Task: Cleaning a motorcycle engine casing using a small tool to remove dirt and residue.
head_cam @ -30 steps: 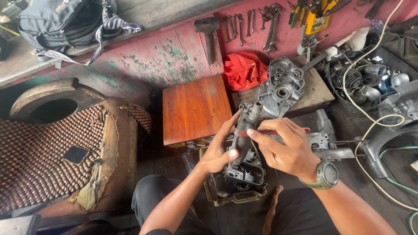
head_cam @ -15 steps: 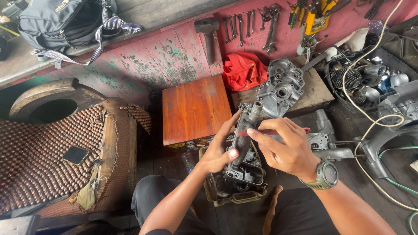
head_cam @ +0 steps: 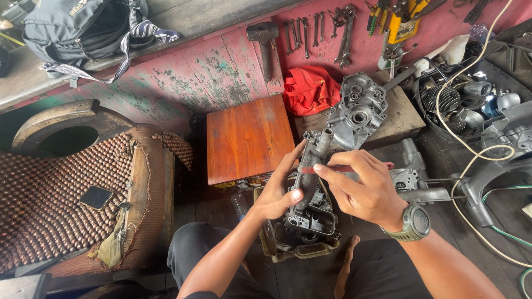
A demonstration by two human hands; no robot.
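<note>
Hands meet over a dark engine part [head_cam: 310, 205] held low between the person's knees. The left hand [head_cam: 277, 191] comes up from below with the forearm angled inward, fingers curled round the part's long grey neck and the thumb pressed against its side, so it is closed in a firm grip. The right hand [head_cam: 363, 191], wearing a green wristwatch [head_cam: 417, 222], reaches across from the right; its index finger and thumb pinch a thin red-handled tool [head_cam: 346, 168] whose tip touches the neck of the part.

The engine part is a grimy metal casting, narrow at the top and widening into a boxy black body with open cavities. Its lower end sits in or just above a dirty tray [head_cam: 302, 249] on the floor; which one cannot be made out.

Most of the tool is covered by the right fingers, and its working end is too small to identify. Behind stand a wooden stool [head_cam: 249, 138] and a grey crankcase half [head_cam: 357, 111].
</note>
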